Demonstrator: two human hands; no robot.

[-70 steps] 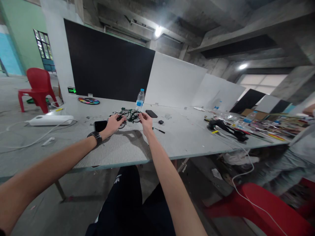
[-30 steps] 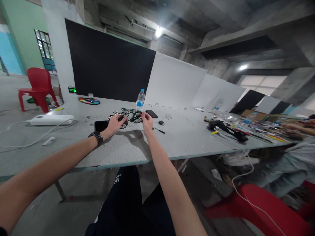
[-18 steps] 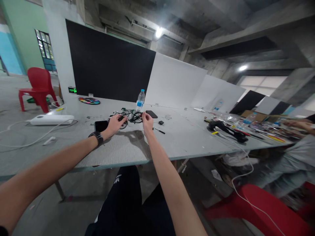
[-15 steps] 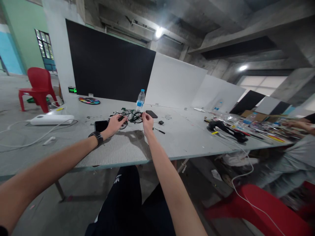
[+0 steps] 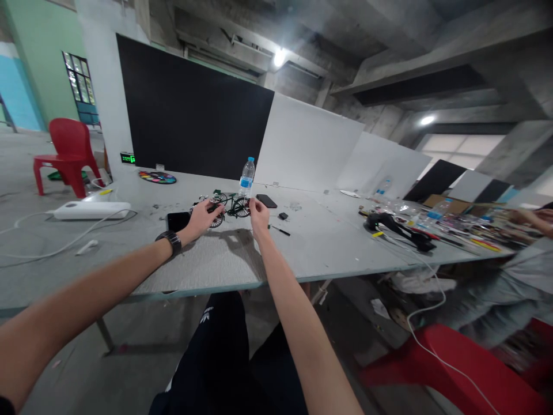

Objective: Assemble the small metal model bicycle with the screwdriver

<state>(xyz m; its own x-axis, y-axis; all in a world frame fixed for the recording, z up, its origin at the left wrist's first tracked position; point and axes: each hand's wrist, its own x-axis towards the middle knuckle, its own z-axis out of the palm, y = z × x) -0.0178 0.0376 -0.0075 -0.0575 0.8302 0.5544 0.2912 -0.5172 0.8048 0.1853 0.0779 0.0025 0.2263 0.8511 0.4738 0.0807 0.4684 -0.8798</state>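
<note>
A small green and black model bicycle (image 5: pixel 233 206) stands on the grey table, between my two hands. My left hand (image 5: pixel 203 216), with a dark watch on the wrist, grips its left end near the handlebar and a wheel; the fingers partly hide that end. At the other end, the fingertips of my right hand (image 5: pixel 259 214) pinch the edge of the right wheel. A water bottle (image 5: pixel 246 177) with a blue cap stands just behind the bicycle. By my left wrist lies a dark phone-like object (image 5: pixel 177 221).
A black phone (image 5: pixel 266 200), a small black piece (image 5: pixel 283 216) and a thin screwdriver-like tool (image 5: pixel 281 230) lie right of my hands. A white power strip (image 5: pixel 91 210) with cables is at left. Farther right are a black headset-like device (image 5: pixel 400 229), scattered tools and a co-worker's arm (image 5: pixel 536 220).
My hands and the model bicycle stay nearly where they were. At the far right, the co-worker's arm has shifted slightly to the right.
</note>
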